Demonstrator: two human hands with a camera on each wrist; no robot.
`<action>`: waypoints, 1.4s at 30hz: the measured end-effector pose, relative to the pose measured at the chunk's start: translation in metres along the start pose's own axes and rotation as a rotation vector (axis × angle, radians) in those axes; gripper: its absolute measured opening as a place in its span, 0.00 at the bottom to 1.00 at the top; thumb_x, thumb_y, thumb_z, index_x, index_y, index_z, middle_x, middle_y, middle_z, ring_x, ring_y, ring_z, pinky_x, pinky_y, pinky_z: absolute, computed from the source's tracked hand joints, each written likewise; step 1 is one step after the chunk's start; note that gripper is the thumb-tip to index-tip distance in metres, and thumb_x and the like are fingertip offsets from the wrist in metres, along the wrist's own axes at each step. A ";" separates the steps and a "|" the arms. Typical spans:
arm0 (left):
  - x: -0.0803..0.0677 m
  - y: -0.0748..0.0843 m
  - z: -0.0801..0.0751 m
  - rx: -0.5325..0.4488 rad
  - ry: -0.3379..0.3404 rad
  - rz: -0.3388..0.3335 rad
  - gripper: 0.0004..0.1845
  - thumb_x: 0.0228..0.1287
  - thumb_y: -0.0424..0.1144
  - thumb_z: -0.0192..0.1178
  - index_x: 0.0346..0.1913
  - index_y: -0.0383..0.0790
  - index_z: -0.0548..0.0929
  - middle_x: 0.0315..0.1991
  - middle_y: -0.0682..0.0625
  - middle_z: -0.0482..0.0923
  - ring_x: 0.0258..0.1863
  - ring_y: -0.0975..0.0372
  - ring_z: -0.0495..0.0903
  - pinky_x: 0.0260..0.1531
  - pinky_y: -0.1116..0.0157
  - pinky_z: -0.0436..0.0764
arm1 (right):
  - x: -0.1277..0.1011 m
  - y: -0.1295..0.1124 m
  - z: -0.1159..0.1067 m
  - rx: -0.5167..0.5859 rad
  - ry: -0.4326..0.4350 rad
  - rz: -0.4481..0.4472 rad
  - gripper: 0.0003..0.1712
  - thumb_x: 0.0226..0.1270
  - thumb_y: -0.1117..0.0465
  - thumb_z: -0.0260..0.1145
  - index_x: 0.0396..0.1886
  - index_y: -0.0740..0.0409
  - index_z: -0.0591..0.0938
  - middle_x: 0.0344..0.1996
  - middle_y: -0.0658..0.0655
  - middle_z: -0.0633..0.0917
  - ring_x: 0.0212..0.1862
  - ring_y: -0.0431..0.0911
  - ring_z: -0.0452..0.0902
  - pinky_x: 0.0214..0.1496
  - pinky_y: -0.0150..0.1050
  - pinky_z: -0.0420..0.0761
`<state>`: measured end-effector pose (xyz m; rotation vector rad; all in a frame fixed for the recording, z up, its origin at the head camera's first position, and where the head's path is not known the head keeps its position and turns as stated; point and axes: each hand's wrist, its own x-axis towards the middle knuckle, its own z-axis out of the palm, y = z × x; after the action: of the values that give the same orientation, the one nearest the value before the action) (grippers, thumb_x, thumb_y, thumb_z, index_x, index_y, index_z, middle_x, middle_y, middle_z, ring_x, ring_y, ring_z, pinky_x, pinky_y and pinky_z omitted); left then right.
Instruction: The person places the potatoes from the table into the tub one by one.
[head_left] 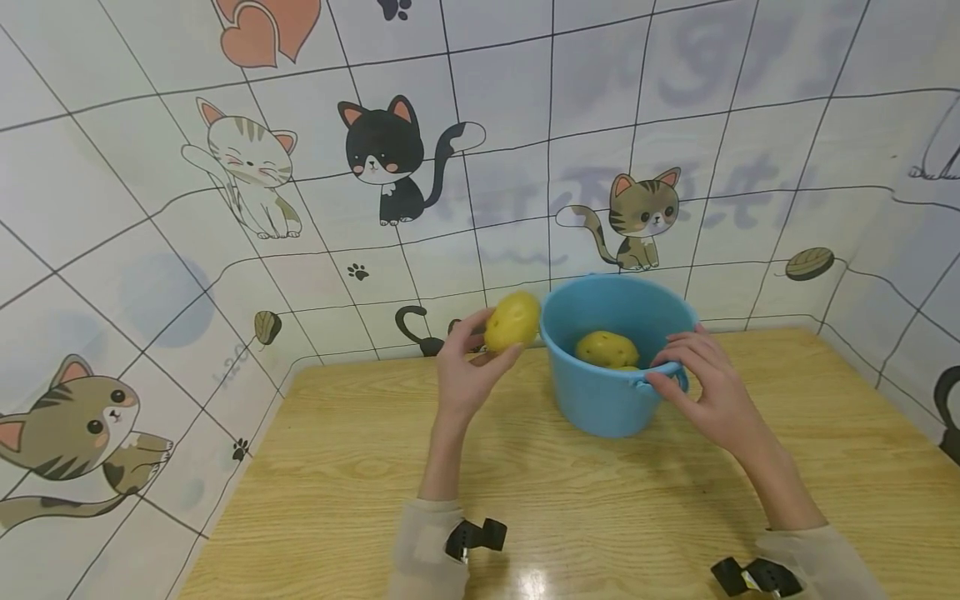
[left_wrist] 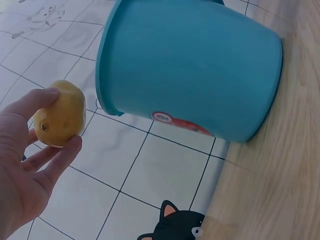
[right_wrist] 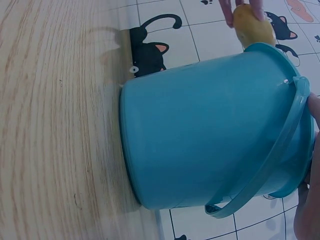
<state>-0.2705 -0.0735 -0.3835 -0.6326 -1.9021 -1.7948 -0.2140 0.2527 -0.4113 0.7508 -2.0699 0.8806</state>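
Observation:
A yellow potato (head_left: 513,322) is pinched between the thumb and fingers of my left hand (head_left: 471,372), raised just left of the bucket's rim. The blue bucket (head_left: 606,403) stands upright on the table, its handle hanging down the side in the right wrist view. Inside it lies another potato (head_left: 606,349), with part of at least one more showing below. My right hand (head_left: 708,387) grips the bucket's rim at the right, fingers over the edge and thumb outside. From the left wrist, the held potato (left_wrist: 61,114) appears apart from the bucket (left_wrist: 190,70).
The wood-grain table (head_left: 360,467) runs up to a back wall (head_left: 510,167) covered in a tile print with cartoon cats. Side walls with the same print close in the left and right. A red label (left_wrist: 181,123) is on the bucket's side.

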 end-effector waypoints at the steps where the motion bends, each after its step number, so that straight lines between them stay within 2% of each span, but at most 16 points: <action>1: 0.000 0.002 0.001 -0.008 -0.003 0.006 0.30 0.52 0.33 0.78 0.60 0.39 0.82 0.53 0.44 0.78 0.46 0.51 0.84 0.40 0.60 0.87 | 0.000 0.000 0.000 0.000 0.000 0.000 0.11 0.71 0.51 0.69 0.38 0.54 0.83 0.41 0.54 0.81 0.59 0.56 0.70 0.78 0.57 0.50; 3: -0.001 0.006 0.004 -0.021 -0.009 0.017 0.30 0.52 0.32 0.78 0.61 0.40 0.82 0.54 0.45 0.78 0.45 0.53 0.84 0.40 0.60 0.87 | 0.000 0.000 0.000 -0.001 -0.002 0.002 0.10 0.71 0.52 0.69 0.38 0.54 0.83 0.41 0.54 0.81 0.59 0.57 0.70 0.78 0.57 0.50; 5: -0.002 0.019 0.007 -0.031 -0.014 0.022 0.30 0.52 0.29 0.77 0.61 0.36 0.81 0.54 0.43 0.79 0.45 0.51 0.84 0.41 0.57 0.87 | 0.000 0.000 0.000 -0.003 -0.003 0.003 0.10 0.71 0.52 0.69 0.38 0.54 0.83 0.41 0.54 0.81 0.59 0.57 0.70 0.78 0.56 0.50; 10: -0.006 0.052 0.016 -0.042 -0.043 0.045 0.30 0.51 0.23 0.75 0.59 0.26 0.79 0.53 0.34 0.79 0.44 0.42 0.82 0.41 0.47 0.86 | 0.000 0.000 0.000 -0.006 -0.002 0.002 0.11 0.71 0.51 0.69 0.38 0.54 0.83 0.41 0.54 0.81 0.60 0.56 0.70 0.78 0.56 0.50; 12: -0.007 0.055 0.020 -0.039 -0.056 0.049 0.30 0.51 0.23 0.75 0.59 0.26 0.79 0.54 0.34 0.79 0.44 0.43 0.82 0.41 0.48 0.87 | 0.000 0.000 0.000 -0.007 -0.001 0.003 0.11 0.70 0.52 0.69 0.38 0.54 0.83 0.41 0.54 0.81 0.60 0.55 0.70 0.78 0.56 0.50; 16: -0.008 0.055 0.028 -0.030 -0.069 0.030 0.31 0.50 0.24 0.76 0.60 0.28 0.79 0.56 0.37 0.79 0.45 0.48 0.83 0.42 0.51 0.87 | 0.000 0.001 -0.001 -0.006 0.001 0.003 0.11 0.70 0.52 0.69 0.38 0.54 0.83 0.41 0.54 0.81 0.60 0.54 0.70 0.78 0.56 0.50; 23: -0.009 0.035 0.042 -0.040 -0.073 -0.007 0.33 0.49 0.29 0.79 0.62 0.39 0.81 0.58 0.45 0.79 0.48 0.54 0.83 0.43 0.59 0.87 | 0.001 -0.001 0.000 0.000 0.005 -0.003 0.11 0.71 0.51 0.69 0.38 0.54 0.83 0.41 0.55 0.82 0.59 0.57 0.70 0.78 0.56 0.50; 27: -0.012 0.034 0.049 -0.066 -0.067 0.020 0.32 0.51 0.32 0.79 0.61 0.42 0.82 0.57 0.47 0.79 0.48 0.53 0.83 0.42 0.61 0.87 | 0.001 -0.001 0.000 0.000 0.004 -0.001 0.11 0.71 0.52 0.69 0.38 0.54 0.83 0.41 0.54 0.82 0.59 0.57 0.71 0.78 0.56 0.50; 30: -0.014 0.035 0.055 -0.093 -0.046 0.061 0.26 0.55 0.32 0.76 0.58 0.38 0.83 0.55 0.44 0.80 0.48 0.50 0.83 0.43 0.61 0.87 | 0.001 -0.001 -0.001 0.001 0.002 -0.001 0.10 0.71 0.52 0.69 0.38 0.54 0.83 0.41 0.54 0.81 0.59 0.57 0.70 0.78 0.56 0.50; 34: -0.016 0.036 0.062 -0.072 -0.022 0.113 0.15 0.63 0.26 0.68 0.52 0.31 0.84 0.51 0.39 0.81 0.47 0.47 0.84 0.45 0.61 0.86 | 0.001 0.000 -0.002 -0.001 0.001 0.004 0.09 0.70 0.54 0.70 0.39 0.54 0.83 0.41 0.54 0.81 0.59 0.57 0.70 0.78 0.56 0.50; 38: -0.019 0.042 0.068 -0.034 -0.069 0.133 0.12 0.64 0.20 0.63 0.50 0.26 0.83 0.49 0.34 0.80 0.46 0.43 0.83 0.46 0.58 0.86 | 0.000 0.001 -0.001 -0.010 0.000 0.013 0.09 0.69 0.54 0.70 0.39 0.53 0.83 0.42 0.54 0.82 0.60 0.55 0.70 0.78 0.55 0.50; 42: -0.022 0.058 0.068 -0.035 -0.114 0.146 0.12 0.62 0.17 0.61 0.49 0.22 0.81 0.48 0.29 0.79 0.46 0.37 0.81 0.46 0.56 0.86 | -0.001 0.002 0.001 -0.004 0.007 0.000 0.10 0.69 0.52 0.70 0.39 0.54 0.83 0.42 0.55 0.82 0.59 0.56 0.71 0.78 0.57 0.51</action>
<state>-0.2186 -0.0035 -0.3540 -0.8798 -1.8477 -1.7357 -0.2153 0.2533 -0.4129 0.7443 -2.0656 0.8776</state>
